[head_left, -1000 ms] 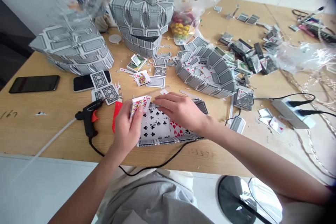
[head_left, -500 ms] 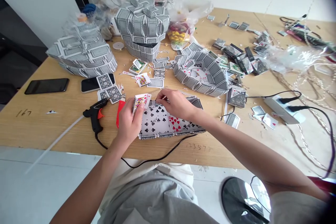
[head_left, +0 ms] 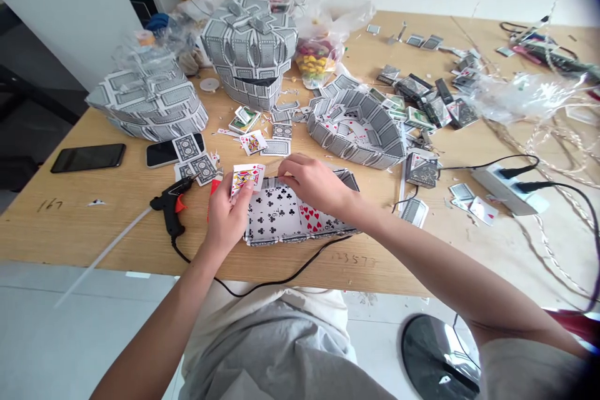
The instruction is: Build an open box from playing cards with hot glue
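In the head view, a stack of playing cards (head_left: 244,179), its count hidden, with one red-lettered jack uppermost, is held between the thumb and fingers of the left hand (head_left: 228,212). The fingers of the right hand (head_left: 316,184) are bent close together at the far wall of one shallow card tray (head_left: 281,240); whether anything is pinched there cannot be told. The tray is set near the middle of the wooden table's (head_left: 94,186) near edge. Left of it, one glue gun (head_left: 167,205) is laid, with two phones (head_left: 89,158) beyond. Toward the far left corner, two lidded card-covered boxes (head_left: 250,53) are stood. Toward the right edge, one power strip (head_left: 509,192) is seen with two plugs (head_left: 514,172).
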A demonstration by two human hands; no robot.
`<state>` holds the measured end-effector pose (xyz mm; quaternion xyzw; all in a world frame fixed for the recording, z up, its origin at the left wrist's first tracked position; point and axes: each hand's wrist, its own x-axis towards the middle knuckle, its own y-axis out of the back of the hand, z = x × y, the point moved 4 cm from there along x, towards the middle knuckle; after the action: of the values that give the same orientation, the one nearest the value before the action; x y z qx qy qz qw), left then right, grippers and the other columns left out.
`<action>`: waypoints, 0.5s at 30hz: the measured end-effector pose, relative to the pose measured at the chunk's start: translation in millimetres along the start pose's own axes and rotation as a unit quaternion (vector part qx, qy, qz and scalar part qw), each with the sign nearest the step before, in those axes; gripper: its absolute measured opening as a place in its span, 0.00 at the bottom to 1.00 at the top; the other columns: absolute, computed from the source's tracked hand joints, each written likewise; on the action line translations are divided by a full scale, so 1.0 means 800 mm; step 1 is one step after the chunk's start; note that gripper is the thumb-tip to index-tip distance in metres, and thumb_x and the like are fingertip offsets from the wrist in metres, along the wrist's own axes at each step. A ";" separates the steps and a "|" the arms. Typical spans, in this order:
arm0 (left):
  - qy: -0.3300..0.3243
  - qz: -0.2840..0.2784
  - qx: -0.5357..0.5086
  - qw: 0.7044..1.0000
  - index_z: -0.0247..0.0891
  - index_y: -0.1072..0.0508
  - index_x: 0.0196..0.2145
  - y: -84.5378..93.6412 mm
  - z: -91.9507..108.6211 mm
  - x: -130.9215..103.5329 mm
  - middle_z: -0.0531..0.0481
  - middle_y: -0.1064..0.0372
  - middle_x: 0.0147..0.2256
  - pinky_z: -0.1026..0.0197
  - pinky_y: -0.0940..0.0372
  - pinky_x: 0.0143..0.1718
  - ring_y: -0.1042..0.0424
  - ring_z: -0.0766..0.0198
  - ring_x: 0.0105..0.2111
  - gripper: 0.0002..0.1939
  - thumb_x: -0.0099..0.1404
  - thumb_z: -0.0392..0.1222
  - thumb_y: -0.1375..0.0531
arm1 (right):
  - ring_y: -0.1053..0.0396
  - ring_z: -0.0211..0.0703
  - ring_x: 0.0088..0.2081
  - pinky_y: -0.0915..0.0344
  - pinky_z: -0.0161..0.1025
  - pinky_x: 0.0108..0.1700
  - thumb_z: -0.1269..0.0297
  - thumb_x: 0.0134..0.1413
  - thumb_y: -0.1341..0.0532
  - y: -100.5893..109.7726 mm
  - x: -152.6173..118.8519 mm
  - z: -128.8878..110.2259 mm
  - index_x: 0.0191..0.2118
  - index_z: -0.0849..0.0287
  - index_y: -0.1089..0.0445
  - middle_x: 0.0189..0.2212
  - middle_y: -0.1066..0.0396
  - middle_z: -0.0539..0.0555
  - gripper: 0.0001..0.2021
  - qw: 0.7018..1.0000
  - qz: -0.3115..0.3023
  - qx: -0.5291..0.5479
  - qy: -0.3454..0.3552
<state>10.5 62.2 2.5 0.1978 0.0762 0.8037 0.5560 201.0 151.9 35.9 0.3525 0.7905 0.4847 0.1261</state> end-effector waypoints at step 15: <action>0.008 -0.048 -0.010 0.999 0.40 0.19 0.45 0.006 0.022 0.006 0.43 0.15 0.41 0.56 0.20 0.41 0.15 0.53 0.39 0.15 0.75 0.54 0.37 | 0.29 0.47 0.39 0.37 0.45 0.44 0.60 0.79 0.46 0.021 -0.013 0.007 0.39 0.60 0.26 0.40 0.23 0.61 0.17 0.997 0.065 -0.013 -0.049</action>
<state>11.9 63.3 21.4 0.1818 0.0819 0.7781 0.5956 219.0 152.9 46.3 0.4253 0.7524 0.4838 0.1377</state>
